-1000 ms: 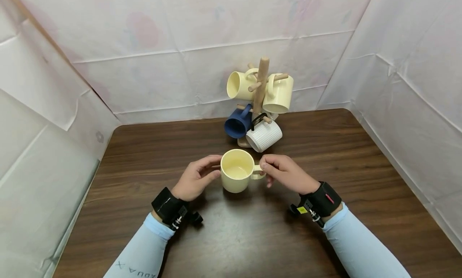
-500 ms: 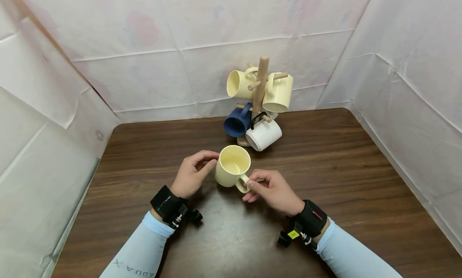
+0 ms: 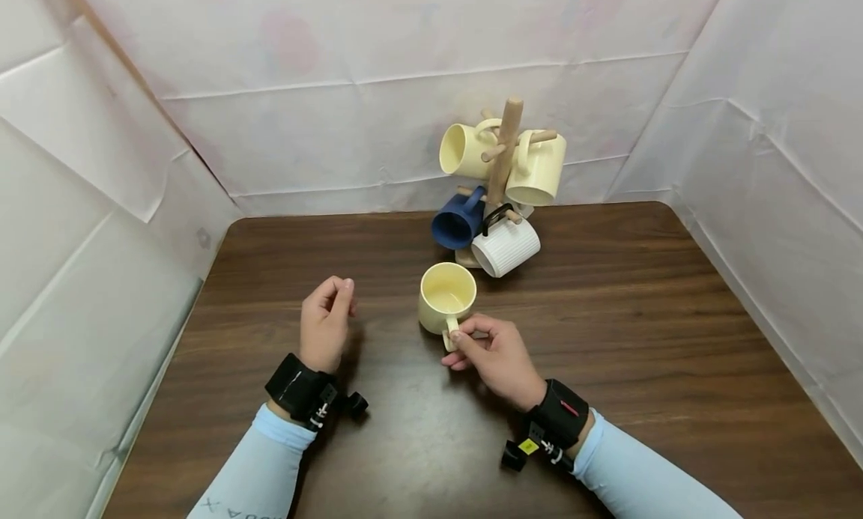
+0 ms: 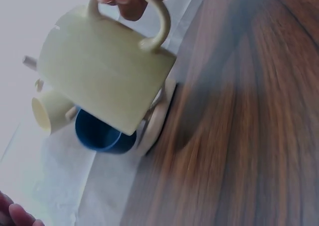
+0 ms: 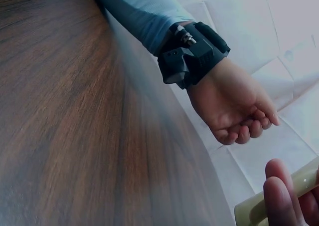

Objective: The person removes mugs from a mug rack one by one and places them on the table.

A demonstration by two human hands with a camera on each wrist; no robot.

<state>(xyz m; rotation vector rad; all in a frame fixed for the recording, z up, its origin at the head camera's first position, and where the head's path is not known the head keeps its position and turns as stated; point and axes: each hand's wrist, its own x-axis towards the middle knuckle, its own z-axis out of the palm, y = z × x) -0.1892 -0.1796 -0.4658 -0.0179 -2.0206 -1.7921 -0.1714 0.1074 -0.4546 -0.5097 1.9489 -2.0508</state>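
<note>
1. From the person's seat, twelve o'clock being straight ahead, the yellow mug (image 3: 447, 298) is upright, its handle (image 3: 449, 335) turned to six; it looks to be just off the table (image 3: 640, 317).
2. The right hand (image 3: 500, 362) pinches that handle between thumb and fingers, with nothing under the mug. I'd worry about the mug swivelling or tipping, since its weight hangs to one side of a narrow grip.
3. The blue mug (image 3: 452, 228) is near, at twelve from it, and the white mug (image 3: 507, 248) at two. A careless push forward could knock either one, or jar the wooden rack (image 3: 502, 171) they hang on.
4. The left hand (image 3: 323, 324) is apart from the mug, towards nine, holding nothing, fingers loosely curled. If the pinch slipped, it would probably be too late to help.
5. The right forearm reaches in from about five, its hand angled towards eleven; the left comes from seven, thumb tipped towards one.
</note>
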